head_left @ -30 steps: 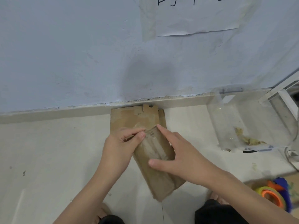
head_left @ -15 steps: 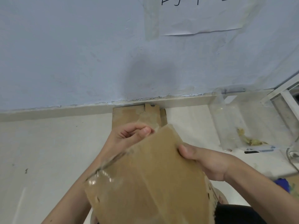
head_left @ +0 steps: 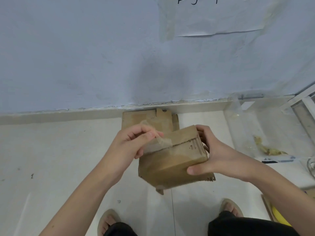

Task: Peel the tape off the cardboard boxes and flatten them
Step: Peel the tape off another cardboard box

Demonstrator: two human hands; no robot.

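Cardboard box (head_left: 172,160) held above pale floor (head_left: 59,159), between both hands, tilted, corrugated edge turned up. Clear tape (head_left: 164,141) partly lifted from top seam, free end pinched between thumb and fingers of left hand (head_left: 131,143) at box's upper left corner. Right hand (head_left: 216,154) wrapped round box's right side, thumb pressed on front face, fingers hidden behind. Flattened cardboard (head_left: 150,120) laid on floor against wall (head_left: 102,57), just beyond box. Sandalled feet (head_left: 109,220) seen below.

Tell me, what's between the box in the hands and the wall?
In the head view, flattened cardboard lies on the floor between the held box and the wall, pushed up against the wall's base.
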